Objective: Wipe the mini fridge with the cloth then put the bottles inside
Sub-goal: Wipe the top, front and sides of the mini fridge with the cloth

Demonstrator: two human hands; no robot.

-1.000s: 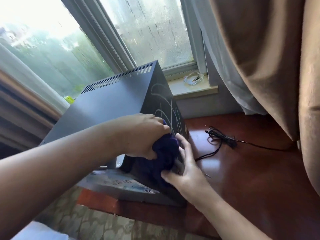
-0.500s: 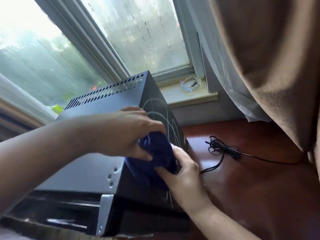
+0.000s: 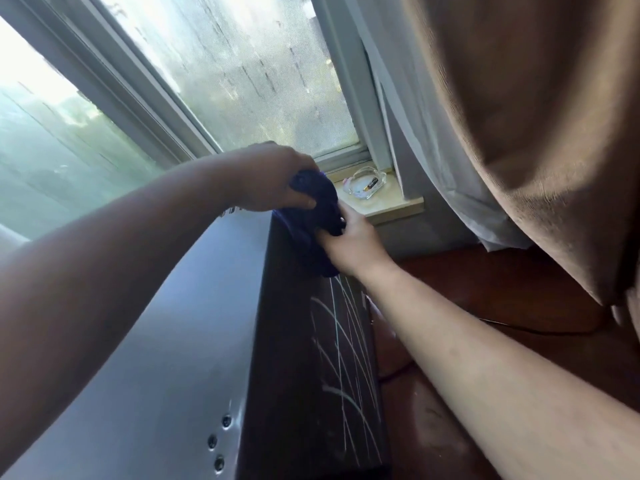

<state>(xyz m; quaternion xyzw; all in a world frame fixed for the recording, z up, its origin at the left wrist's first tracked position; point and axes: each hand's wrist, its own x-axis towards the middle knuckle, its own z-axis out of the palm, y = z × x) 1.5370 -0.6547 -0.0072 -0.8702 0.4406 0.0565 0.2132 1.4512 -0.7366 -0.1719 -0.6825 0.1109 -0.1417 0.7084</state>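
Both my bare arms stretch toward the far centre of the scene. My left forearm [image 3: 138, 244] crosses in from the near left, and my left grip [image 3: 273, 178] lies knuckles-up, fingers and thumb curled round the top of the dark blue cloth [image 3: 317, 206]. My right forearm [image 3: 485, 358] comes up from the near right. My right grip [image 3: 349, 244], just below and right of the left one, clutches the cloth's lower bunch, fingers tucked into it.
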